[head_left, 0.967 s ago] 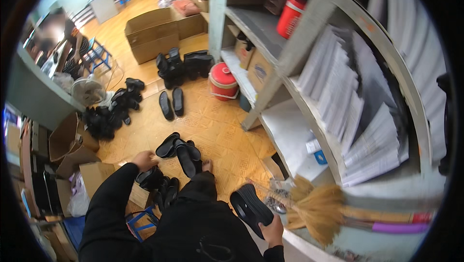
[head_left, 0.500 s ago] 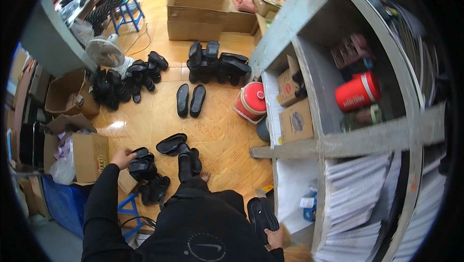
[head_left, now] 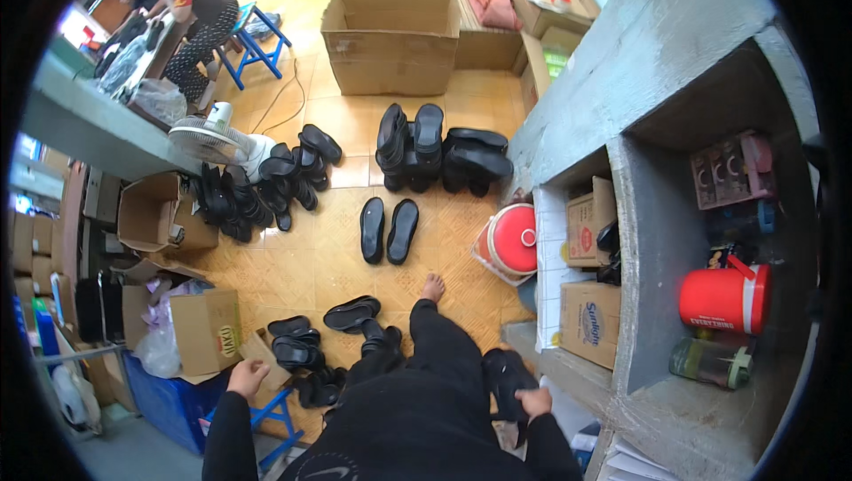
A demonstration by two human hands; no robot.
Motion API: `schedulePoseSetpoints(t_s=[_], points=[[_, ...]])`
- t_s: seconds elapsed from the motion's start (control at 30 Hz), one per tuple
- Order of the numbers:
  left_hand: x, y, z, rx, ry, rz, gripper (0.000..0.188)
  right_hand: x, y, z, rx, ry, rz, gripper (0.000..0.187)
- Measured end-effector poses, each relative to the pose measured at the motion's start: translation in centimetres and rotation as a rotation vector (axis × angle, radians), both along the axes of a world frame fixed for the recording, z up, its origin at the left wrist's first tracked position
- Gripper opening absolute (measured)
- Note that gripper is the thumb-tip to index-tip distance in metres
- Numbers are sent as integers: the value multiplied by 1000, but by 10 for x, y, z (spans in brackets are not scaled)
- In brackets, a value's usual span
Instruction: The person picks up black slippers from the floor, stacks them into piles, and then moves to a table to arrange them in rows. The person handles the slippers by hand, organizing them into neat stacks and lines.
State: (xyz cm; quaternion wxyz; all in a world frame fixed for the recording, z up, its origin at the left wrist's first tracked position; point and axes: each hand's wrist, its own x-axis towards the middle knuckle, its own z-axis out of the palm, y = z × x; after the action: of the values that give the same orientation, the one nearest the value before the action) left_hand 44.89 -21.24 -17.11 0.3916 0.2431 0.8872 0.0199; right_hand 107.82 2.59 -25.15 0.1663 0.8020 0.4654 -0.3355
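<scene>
At my right side, my right hand (head_left: 534,402) is closed on a stack of black shoe soles (head_left: 507,378), held low beside my leg. My left hand (head_left: 248,377) hangs over a blue stool (head_left: 282,414) with its fingers loosely stretched and nothing seen in them. Just right of it lies a pile of black soles (head_left: 298,350), apart from the hand. More black soles (head_left: 352,313) lie on the floor by my legs, partly hidden by my body. Farther ahead, a pair of soles (head_left: 388,231) lies side by side.
Stacked soles (head_left: 444,153) and a heap of soles (head_left: 266,184) stand farther off, near a fan (head_left: 213,139). An open carton (head_left: 390,59) is behind them. A red-lidded cooler (head_left: 513,241) and concrete shelves (head_left: 621,286) line the right. A person (head_left: 200,2) works at far left.
My left hand has drawn back from the sole pile. The view has shifted, and one bare foot now shows farther forward. My right hand still holds its stack.
</scene>
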Motion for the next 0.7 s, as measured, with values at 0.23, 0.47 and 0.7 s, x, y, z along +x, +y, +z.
schedulePoseSetpoints(t_s=[0.23, 0.47, 0.7], points=[[-4, 6, 102, 547, 87, 668, 31, -103, 184, 1, -120, 166, 341, 61], [58, 3, 53, 137, -206, 323, 33, -182, 248, -5, 29, 418, 172, 49], [-28, 13, 19, 9, -371, 323, 34, -208, 221, -30, 150, 679, -229, 41]])
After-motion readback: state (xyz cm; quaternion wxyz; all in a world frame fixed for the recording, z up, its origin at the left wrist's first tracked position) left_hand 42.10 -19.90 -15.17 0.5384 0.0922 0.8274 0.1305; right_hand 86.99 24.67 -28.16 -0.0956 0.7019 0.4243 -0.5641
